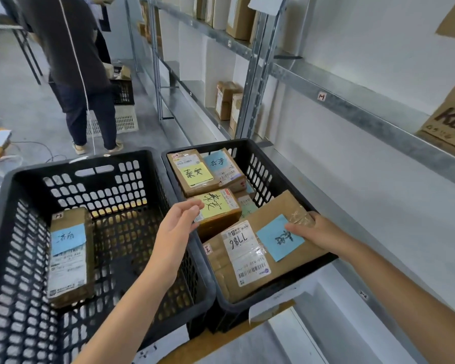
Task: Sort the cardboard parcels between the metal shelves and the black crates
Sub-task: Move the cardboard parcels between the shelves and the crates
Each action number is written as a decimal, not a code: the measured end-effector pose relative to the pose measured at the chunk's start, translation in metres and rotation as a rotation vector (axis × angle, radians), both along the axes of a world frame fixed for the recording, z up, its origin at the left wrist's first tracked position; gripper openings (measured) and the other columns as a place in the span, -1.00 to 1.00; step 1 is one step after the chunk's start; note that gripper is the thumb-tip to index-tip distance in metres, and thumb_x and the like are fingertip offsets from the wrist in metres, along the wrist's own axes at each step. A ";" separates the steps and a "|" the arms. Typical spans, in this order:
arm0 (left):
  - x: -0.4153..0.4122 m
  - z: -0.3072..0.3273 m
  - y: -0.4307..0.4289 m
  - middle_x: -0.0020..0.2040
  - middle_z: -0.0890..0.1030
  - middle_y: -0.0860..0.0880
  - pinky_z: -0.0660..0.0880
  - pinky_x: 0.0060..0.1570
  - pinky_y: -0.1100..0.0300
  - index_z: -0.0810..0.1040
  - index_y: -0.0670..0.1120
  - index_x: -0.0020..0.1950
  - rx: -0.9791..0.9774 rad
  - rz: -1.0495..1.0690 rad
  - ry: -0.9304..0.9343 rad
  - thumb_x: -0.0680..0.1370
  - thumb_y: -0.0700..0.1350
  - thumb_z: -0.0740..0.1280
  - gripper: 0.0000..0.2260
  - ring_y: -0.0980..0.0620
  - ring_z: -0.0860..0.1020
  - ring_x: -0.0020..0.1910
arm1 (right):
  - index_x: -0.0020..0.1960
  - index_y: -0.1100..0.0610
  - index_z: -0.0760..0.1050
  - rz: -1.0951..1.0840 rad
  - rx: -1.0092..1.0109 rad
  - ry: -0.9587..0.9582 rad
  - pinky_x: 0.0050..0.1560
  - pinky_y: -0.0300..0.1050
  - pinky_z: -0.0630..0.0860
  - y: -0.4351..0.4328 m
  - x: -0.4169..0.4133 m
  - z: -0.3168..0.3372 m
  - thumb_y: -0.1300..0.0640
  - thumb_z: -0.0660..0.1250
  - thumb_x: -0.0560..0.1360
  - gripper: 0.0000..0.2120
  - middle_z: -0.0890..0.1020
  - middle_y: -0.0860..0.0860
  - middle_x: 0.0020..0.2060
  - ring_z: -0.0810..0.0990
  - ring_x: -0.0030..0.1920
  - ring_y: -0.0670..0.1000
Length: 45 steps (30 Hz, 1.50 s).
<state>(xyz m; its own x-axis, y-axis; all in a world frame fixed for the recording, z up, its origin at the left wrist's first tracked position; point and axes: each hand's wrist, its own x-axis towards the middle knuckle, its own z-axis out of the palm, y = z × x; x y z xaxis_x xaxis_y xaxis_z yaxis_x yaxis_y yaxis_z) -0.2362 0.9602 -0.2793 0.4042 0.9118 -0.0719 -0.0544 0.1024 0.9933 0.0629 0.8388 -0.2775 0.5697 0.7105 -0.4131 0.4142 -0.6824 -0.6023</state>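
Left black crate [108,190] nearest, 1 taped parcel [70,256] flat on its floor. Left hand [179,224] hovers at right black crate [263,169], fingers loosely curled, holding nothing, tips by yellow-noted parcel [218,211]; contact unclear. Big flat parcel [250,248] with blue note lies tilted in that crate's near end. Right hand [315,229] grips its right edge, thumb on top. Judged stiff, lightish, tape slick: take opposite edges with 2 hands, off the labels. Metal shelves [352,101] at right.

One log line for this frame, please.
phase: sorting | right hand: grips big blue-note parcel, tilted in right crate | left hand: hovers at yellow-note parcel, contact unclear | left crate: holds single parcel
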 end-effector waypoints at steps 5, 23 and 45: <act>0.027 -0.003 -0.012 0.21 0.55 0.17 0.45 0.28 0.11 0.57 0.09 0.21 -0.009 -0.085 0.072 0.65 -0.01 0.23 -0.81 0.16 0.50 0.22 | 0.25 -0.04 0.51 0.039 -0.013 0.094 0.21 0.04 0.56 -0.011 0.008 -0.004 -0.41 0.42 0.28 -0.33 0.70 -0.08 0.03 0.67 0.04 -0.04; 0.163 0.084 -0.095 0.52 0.29 0.08 0.10 0.42 0.28 0.25 0.04 0.53 0.834 -0.442 0.391 0.65 0.01 0.23 -0.55 0.15 0.21 0.49 | 0.54 0.04 0.26 0.007 0.391 -0.436 0.37 -0.24 0.20 -0.112 0.023 0.101 -0.15 0.23 0.61 -0.44 0.35 -0.05 0.50 0.32 0.47 -0.04; 0.286 0.271 -0.248 0.43 0.41 0.00 0.32 0.20 0.28 0.30 -0.06 0.50 1.331 -0.625 -0.249 0.60 -0.01 0.30 -0.52 0.19 0.40 0.13 | 0.56 -0.04 0.18 -0.355 0.618 -1.049 0.32 -0.19 0.18 -0.305 0.018 0.296 -0.15 0.18 0.63 -0.46 0.30 -0.10 0.52 0.27 0.46 -0.12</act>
